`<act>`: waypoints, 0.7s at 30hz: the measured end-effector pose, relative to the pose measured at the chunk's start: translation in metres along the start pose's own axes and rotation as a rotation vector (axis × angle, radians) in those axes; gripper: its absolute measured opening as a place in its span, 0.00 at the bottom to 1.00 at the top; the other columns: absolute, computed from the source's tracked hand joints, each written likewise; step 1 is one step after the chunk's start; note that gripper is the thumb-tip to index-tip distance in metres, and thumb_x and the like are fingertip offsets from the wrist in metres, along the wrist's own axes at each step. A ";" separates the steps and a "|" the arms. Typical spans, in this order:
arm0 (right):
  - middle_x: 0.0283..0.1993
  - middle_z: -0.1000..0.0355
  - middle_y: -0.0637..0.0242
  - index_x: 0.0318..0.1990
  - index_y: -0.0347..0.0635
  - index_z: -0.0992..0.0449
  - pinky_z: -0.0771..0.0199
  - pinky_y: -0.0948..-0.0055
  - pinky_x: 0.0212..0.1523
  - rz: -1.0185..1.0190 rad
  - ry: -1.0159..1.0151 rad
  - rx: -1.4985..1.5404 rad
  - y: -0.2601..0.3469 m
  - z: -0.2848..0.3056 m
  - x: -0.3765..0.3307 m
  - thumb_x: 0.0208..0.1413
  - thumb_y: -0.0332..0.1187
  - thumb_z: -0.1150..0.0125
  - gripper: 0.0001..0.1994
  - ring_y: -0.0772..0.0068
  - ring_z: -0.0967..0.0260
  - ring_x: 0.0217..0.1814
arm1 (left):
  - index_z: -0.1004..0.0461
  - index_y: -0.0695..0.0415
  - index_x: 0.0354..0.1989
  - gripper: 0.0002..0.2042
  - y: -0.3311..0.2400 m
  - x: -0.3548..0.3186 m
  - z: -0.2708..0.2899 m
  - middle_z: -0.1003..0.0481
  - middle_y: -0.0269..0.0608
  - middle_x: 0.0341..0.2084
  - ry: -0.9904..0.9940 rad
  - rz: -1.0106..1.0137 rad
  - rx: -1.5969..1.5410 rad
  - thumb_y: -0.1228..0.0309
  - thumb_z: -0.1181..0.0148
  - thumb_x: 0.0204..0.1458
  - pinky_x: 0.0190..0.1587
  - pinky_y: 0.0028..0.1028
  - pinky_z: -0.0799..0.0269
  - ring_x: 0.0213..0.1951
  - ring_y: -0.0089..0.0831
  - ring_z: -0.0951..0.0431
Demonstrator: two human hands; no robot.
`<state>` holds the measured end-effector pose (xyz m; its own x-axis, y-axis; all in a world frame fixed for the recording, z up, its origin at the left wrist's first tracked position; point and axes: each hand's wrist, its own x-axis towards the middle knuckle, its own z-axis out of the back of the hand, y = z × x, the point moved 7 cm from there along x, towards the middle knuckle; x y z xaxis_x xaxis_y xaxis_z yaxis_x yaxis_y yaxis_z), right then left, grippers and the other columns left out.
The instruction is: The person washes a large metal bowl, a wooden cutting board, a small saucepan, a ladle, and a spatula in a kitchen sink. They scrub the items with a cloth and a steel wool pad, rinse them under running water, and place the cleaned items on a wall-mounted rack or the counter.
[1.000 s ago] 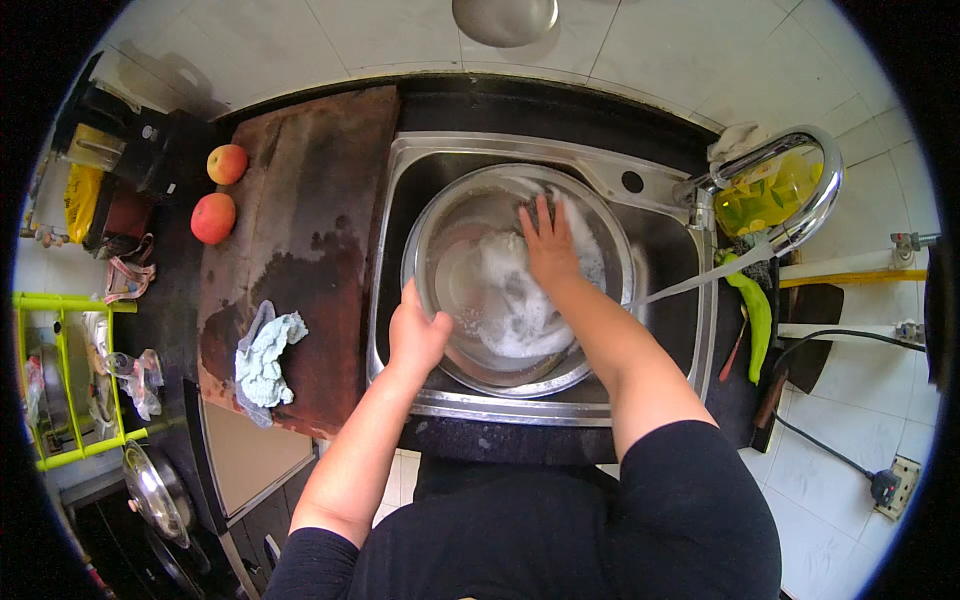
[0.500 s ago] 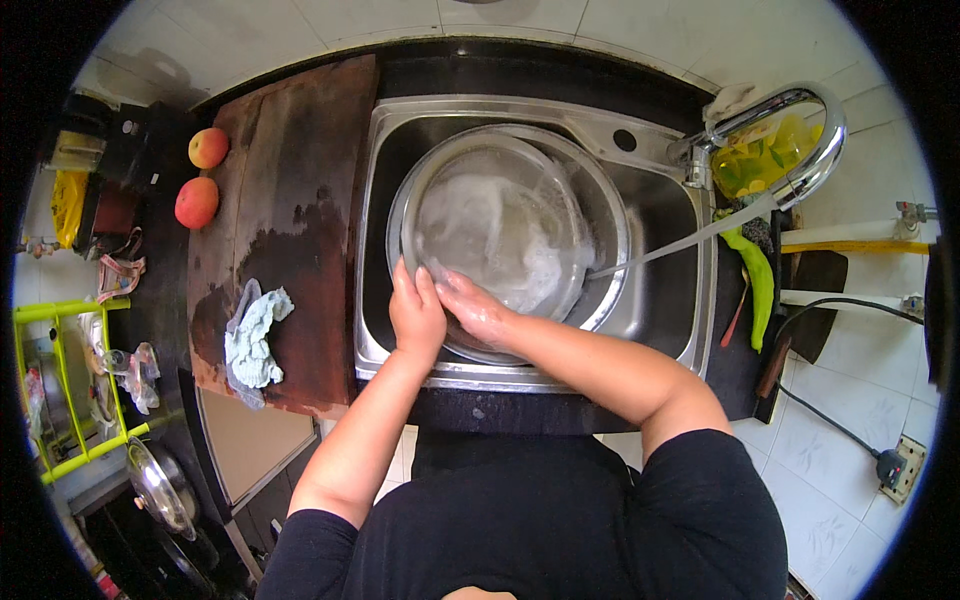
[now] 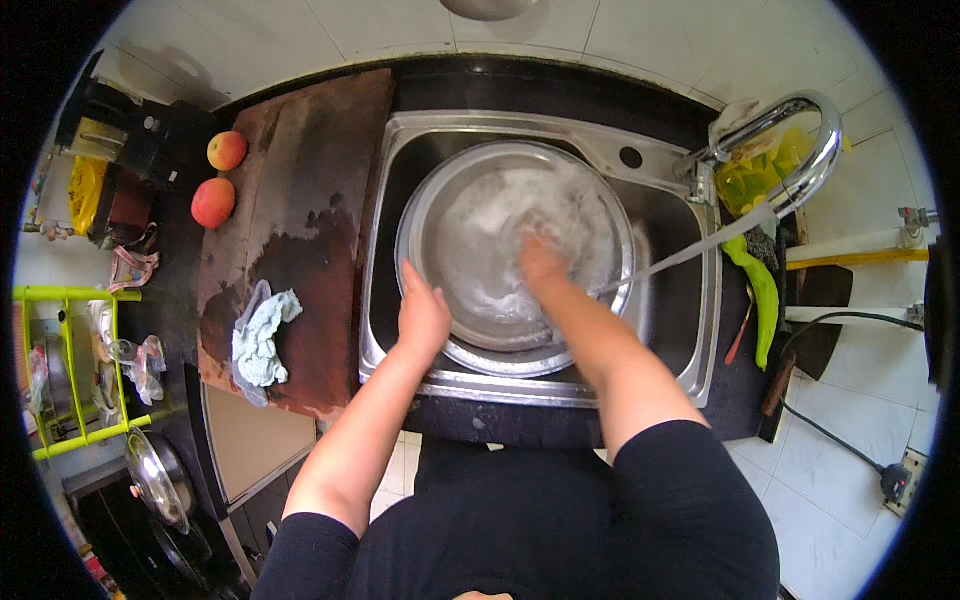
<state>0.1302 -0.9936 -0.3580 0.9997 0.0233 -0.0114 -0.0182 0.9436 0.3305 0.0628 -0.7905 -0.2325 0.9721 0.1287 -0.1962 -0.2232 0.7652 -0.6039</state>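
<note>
A wide round steel basin [image 3: 424, 200] sits in the metal sink [image 3: 672, 300]; it holds cloudy, foamy water [image 3: 500, 215]. At its near-left side my left hand [image 3: 424, 318] grips the rim, the thumb on the inner side. My right hand [image 3: 541, 258] is inside the basin, at the swirling water near the middle. Motion blur and splashing hide its fingers, and I cannot make out whether it holds anything. From the curved chrome tap [image 3: 825, 150], a stream of water [image 3: 690, 250] runs slantwise into the basin's right side.
Left of the sink lies a dark, wet wooden board [image 3: 335, 180], with a pale blue cloth [image 3: 262, 345] on it. Two red-yellow apples [image 3: 213, 203] are by its far-left edge. A long green vegetable [image 3: 762, 290] and a knife [image 3: 738, 325] lie right of the sink.
My right hand has left my left hand at the near rim and moved right and inward into the basin. The water there now swirls. My left hand stays at the rim.
</note>
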 end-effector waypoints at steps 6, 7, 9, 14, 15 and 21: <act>0.58 0.44 0.44 0.59 0.37 0.46 0.42 0.62 0.55 -0.224 0.195 0.566 0.083 -0.024 0.053 0.52 0.38 0.53 0.27 0.54 0.41 0.56 | 0.64 0.77 0.58 0.36 -0.019 -0.024 -0.013 0.64 0.73 0.59 -0.122 -0.339 0.348 0.74 0.49 0.47 0.63 0.43 0.63 0.62 0.60 0.62; 0.60 0.47 0.45 0.60 0.38 0.48 0.47 0.63 0.58 -0.227 0.087 0.773 0.094 -0.028 0.050 0.53 0.39 0.55 0.27 0.54 0.45 0.59 | 0.60 0.76 0.59 0.36 -0.014 -0.024 -0.019 0.67 0.70 0.60 -0.091 -0.315 0.387 0.69 0.48 0.47 0.63 0.47 0.71 0.63 0.59 0.68; 0.63 0.50 0.48 0.61 0.39 0.48 0.59 0.64 0.65 -0.129 0.037 1.059 0.134 -0.006 0.024 0.58 0.40 0.61 0.26 0.53 0.57 0.67 | 0.58 0.75 0.58 0.36 -0.023 -0.030 -0.019 0.67 0.69 0.60 0.083 -0.361 0.518 0.64 0.49 0.48 0.63 0.47 0.71 0.63 0.58 0.68; 0.60 0.46 0.53 0.58 0.40 0.43 0.53 0.68 0.61 0.290 1.009 0.854 0.100 0.031 -0.081 0.59 0.47 0.65 0.25 0.60 0.51 0.62 | 0.46 0.58 0.60 0.33 -0.030 -0.053 -0.039 0.50 0.55 0.60 0.415 -0.604 0.686 0.49 0.55 0.49 0.63 0.47 0.71 0.64 0.48 0.58; 0.56 0.40 0.55 0.54 0.43 0.37 0.46 0.67 0.56 0.270 1.134 0.760 0.073 0.030 -0.092 0.57 0.50 0.61 0.24 0.61 0.44 0.57 | 0.38 0.52 0.56 0.30 -0.032 -0.059 -0.048 0.37 0.53 0.53 0.453 -0.673 0.750 0.44 0.58 0.49 0.62 0.43 0.60 0.59 0.45 0.44; 0.52 0.36 0.61 0.38 0.45 0.23 0.44 0.61 0.56 0.471 0.285 -0.692 -0.014 0.108 -0.046 0.47 0.33 0.51 0.12 0.57 0.43 0.57 | 0.39 0.53 0.56 0.41 -0.052 -0.047 -0.067 0.30 0.52 0.45 0.934 -0.555 0.848 0.32 0.63 0.43 0.55 0.35 0.43 0.50 0.44 0.32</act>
<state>0.0862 -1.0439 -0.2605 0.8448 0.4541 -0.2830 -0.5261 0.8015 -0.2842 0.0236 -0.8788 -0.2433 0.4340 -0.5268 -0.7308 0.6142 0.7665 -0.1877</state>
